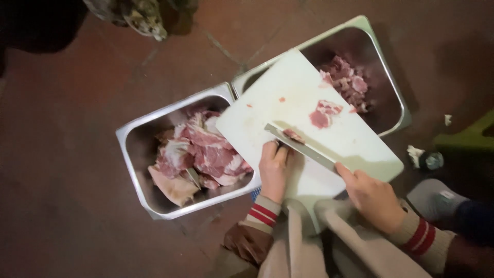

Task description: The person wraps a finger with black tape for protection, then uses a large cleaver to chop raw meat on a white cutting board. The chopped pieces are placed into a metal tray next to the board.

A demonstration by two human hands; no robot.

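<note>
Slicing step: your right hand (pixel 371 198) grips the long steel knife (pixel 301 146); your left hand (pixel 274 170) pins a small pink meat piece (pixel 293 135) on the white plastic board (pixel 288 98). Next cut calls for fingers kept back.

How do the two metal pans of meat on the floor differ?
The left pan holds big slabs of raw meat with fat and skin; the right pan holds small cut pieces. The left pan is nearly all in view, while the white cutting board lies across much of the right pan and only over the left pan's corner. The left pan looks fuller. Both are rectangular steel pans on the reddish floor.
</note>
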